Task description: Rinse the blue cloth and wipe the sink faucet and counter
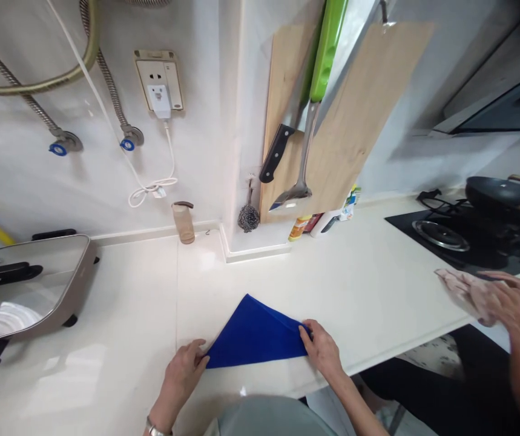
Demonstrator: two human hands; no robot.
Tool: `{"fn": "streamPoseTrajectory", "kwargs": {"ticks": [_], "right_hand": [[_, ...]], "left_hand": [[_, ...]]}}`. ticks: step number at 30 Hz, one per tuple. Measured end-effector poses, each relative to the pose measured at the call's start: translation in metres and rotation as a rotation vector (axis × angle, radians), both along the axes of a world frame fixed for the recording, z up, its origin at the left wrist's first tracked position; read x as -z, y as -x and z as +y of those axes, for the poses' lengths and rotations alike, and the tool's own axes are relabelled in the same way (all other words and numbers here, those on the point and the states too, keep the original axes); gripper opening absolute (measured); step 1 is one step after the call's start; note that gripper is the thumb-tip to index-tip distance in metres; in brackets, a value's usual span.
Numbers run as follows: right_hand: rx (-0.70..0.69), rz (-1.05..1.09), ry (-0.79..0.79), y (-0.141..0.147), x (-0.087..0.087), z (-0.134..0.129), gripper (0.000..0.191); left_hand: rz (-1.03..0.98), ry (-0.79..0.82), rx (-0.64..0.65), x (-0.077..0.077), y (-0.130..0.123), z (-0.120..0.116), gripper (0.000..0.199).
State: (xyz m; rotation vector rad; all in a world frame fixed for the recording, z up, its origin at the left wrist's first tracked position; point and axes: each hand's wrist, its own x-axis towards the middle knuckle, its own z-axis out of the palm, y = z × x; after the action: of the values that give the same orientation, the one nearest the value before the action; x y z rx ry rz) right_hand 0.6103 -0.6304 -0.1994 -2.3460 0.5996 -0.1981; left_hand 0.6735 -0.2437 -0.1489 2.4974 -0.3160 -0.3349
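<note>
lower centre: my left hand (182, 369) and right hand (321, 348) pinch the blue cloth's (257, 336) folded corners on the worktop (368, 290); i'd keep edges aligned, taut.

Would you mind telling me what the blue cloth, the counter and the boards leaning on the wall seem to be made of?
The blue cloth looks like soft matte fabric, perhaps microfibre: it is folded flat into a triangle. The counter looks like glossy stone or composite, since it mirrors the light. The boards look like pale unfinished wood with faint grain.
</note>
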Motion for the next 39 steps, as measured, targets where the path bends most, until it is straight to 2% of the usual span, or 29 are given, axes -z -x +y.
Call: {"fn": "streamPoseTrajectory", "kwargs": {"ticks": [4,8,12,15,17,19,20,24,26,28,31,36,39], "right_hand": [[-0.065,0.073,0.208,0.004,0.001,0.014,0.05],[-0.176,0.044,0.181,0.0,0.009,0.026,0.049],[-0.177,0.075,0.141,-0.004,0.009,0.0,0.041],[-0.043,0.04,0.328,-0.007,-0.001,-0.03,0.044],[0.034,-0.057,0.486,-0.009,-0.009,-0.038,0.05],[0.016,-0.156,0.576,-0.013,-0.013,-0.026,0.056],[-0.044,-0.182,0.592,-0.016,-0.013,-0.013,0.059],[-0.422,-0.118,0.601,-0.027,0.0,0.059,0.063],[-0.473,-0.06,0.602,-0.032,0.008,0.083,0.064],[-0.491,-0.034,0.614,-0.04,0.013,0.085,0.065],[-0.453,-0.035,0.656,-0.056,0.02,0.052,0.063],[-0.15,0.049,0.716,-0.083,0.038,-0.043,0.06],[-0.03,0.173,0.707,-0.104,0.042,-0.087,0.064]], "left_hand": [[-0.125,-0.007,-0.021,0.007,0.0,0.001,0.031],[-0.114,-0.009,-0.054,0.009,-0.003,-0.001,0.029],[-0.112,-0.004,-0.045,0.011,-0.005,0.001,0.03],[-0.147,0.021,-0.038,0.018,-0.009,0.011,0.033],[-0.222,0.031,-0.037,0.024,-0.015,0.018,0.034],[-0.318,0.03,-0.038,0.03,-0.026,0.022,0.035],[-0.359,0.029,-0.035,0.033,-0.033,0.022,0.037],[-0.476,0.014,-0.007,0.038,-0.07,0.006,0.047],[-0.515,-0.022,-0.023,0.039,-0.09,-0.007,0.052],[-0.523,-0.073,-0.073,0.041,-0.108,-0.021,0.057],[-0.538,-0.134,-0.157,0.047,-0.124,-0.035,0.061],[-0.623,-0.128,-0.18,0.054,-0.125,-0.04,0.06],[-0.612,-0.122,-0.182,0.054,-0.123,-0.041,0.062]]}}
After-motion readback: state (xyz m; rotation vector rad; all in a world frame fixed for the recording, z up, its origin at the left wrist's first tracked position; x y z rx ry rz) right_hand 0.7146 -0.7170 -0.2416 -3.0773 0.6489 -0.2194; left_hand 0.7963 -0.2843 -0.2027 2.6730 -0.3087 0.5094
